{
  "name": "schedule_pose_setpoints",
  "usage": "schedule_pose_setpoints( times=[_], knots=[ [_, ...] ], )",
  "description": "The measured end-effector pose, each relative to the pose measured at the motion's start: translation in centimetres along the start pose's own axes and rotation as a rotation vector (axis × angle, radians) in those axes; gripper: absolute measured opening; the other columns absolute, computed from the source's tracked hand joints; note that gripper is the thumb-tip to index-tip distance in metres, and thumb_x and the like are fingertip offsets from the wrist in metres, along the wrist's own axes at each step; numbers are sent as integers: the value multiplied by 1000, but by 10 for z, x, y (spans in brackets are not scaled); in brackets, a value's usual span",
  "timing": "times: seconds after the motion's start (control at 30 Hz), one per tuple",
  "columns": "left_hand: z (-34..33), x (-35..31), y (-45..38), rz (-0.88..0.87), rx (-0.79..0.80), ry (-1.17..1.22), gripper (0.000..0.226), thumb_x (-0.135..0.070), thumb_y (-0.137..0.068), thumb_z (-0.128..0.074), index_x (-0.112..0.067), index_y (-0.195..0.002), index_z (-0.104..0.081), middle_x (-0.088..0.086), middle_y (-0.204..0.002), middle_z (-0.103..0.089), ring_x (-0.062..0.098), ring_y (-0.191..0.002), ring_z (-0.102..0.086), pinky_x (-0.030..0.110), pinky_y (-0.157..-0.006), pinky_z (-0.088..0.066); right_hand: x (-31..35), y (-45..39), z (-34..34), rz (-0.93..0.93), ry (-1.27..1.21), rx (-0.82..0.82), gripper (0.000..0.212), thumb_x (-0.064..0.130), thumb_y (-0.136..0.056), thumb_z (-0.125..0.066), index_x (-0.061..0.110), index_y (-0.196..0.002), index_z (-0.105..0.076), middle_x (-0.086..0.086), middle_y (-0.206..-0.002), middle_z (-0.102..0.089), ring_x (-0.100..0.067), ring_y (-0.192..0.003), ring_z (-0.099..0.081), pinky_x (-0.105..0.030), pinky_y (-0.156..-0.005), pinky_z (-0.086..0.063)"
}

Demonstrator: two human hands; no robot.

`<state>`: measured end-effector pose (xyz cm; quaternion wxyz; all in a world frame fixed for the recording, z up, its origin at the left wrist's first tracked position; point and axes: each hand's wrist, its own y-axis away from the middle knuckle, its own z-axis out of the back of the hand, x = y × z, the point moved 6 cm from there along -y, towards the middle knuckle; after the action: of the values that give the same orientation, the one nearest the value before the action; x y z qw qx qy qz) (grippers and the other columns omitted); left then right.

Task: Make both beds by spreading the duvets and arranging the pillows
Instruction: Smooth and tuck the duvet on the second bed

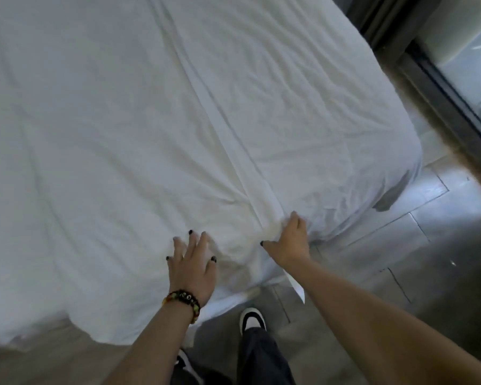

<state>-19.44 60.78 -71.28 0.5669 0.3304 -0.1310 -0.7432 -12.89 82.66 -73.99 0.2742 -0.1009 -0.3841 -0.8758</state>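
I am watching both hands pressing on a white duvet (150, 120) at the near edge of the bed.

The duvet is covering the bed almost fully, a long fold running down its middle toward me. The left arm is reaching forward, its left hand (192, 263) lying flat with fingers spread, released. The right arm is stretching in from the right; the right hand (290, 241) is resting palm-down beside the fold, fingers extended, grasping nothing.

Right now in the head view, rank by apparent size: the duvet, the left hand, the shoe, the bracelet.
1. Duvet, by far the largest.
2. Left hand and shoe: look alike, and the shoe is partly covered, so unranked.
3. Bracelet, smallest.
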Motion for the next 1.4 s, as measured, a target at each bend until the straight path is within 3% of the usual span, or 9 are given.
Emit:
schedule_pose_setpoints(
  times=[0.17, 0.33, 0.7, 0.83, 0.93, 1.03, 1.1, 1.3, 1.4],
  knots=[
    [-31, 19, 7, -81, -63, -128, 67, -26, -98, -38, -28, -152, 1, -1, -157, 24, 24, -144, 24, 46, -119, 3, -12, -13, -26, 25, -58, -74, 105, 38, -71, -78, 13, -148, -11, -6, -147, -27, -32, -129, -41, -49, -105, -39],
    [-54, 31, 30, -92, -34, -114, 76, -27, -96, -42, -20, -152, 9, 2, -155, 29, 23, -143, 26, 44, -120, 0, -9, 6, -37, 23, 27, -38, 48, 10, -85, -56, 8, -127, -32, -15, -117, -55, -39, -106, -56, -36, -76, -44],
    [-84, 83, 93, -37, 44, 63, 89, -23, -90, -52, -8, -151, 12, 4, -159, 17, 20, -147, 12, 39, -121, -8, 56, 90, -57, 203, -31, 113, 28, 5, -83, -50, 0, -110, -56, -17, -111, -61, -34, -106, -57, -34, -86, -46],
    [-80, 115, 115, 53, -1, 171, 90, -21, -88, -56, -3, -151, 6, 8, -160, 8, 22, -148, 5, 36, -120, -8, 85, 118, -49, 320, -204, 154, 10, -2, -78, -51, 5, -77, -57, -7, -79, -60, -25, -85, -59, -28, -69, -47],
    [-80, 142, 117, 30, -52, 124, 64, -20, -84, -43, 4, -140, -23, 12, -150, -18, 32, -139, -19, 48, -115, -26, 32, 87, -15, 176, -36, -32, 25, 0, -82, -53, -3, -105, -60, -18, -102, -65, -31, -101, -61, -30, -78, -45],
    [-92, 171, 119, 179, -78, 217, 86, -17, -86, -59, -4, -150, -3, 11, -159, -5, 26, -146, -10, 38, -119, -17, -34, 58, -6, -46, 400, -56, 48, 8, -94, -48, -5, -137, -33, -25, -138, -45, -39, -127, -45, -40, -100, -39],
    [-104, 188, 117, 290, -121, 279, 91, -18, -90, -60, -5, -151, 7, 9, -160, 4, 22, -148, -2, 30, -119, -7, -39, 51, -22, -37, 367, -18, 50, 13, -94, -50, -5, -137, -32, -25, -137, -44, -39, -126, -45, -39, -98, -40],
    [-147, 212, 112, 369, -91, 343, 88, -23, -93, -56, -7, -151, 9, 8, -160, 0, 26, -146, -15, 35, -118, -17, -28, 66, -120, 81, 93, 166, 40, 17, -93, -54, 5, -130, -47, -17, -125, -55, -35, -112, -55, -36, -89, -47],
    [-132, 229, 108, 460, -297, 474, 89, -15, -89, -60, -2, -150, 3, 12, -158, -7, 27, -140, -25, 30, -114, -20, -30, 79, -165, 83, -51, 247, 22, 15, -94, -53, 10, -115, -56, -9, -101, -59, -31, -96, -57, -35, -86, -47]
  ],
)
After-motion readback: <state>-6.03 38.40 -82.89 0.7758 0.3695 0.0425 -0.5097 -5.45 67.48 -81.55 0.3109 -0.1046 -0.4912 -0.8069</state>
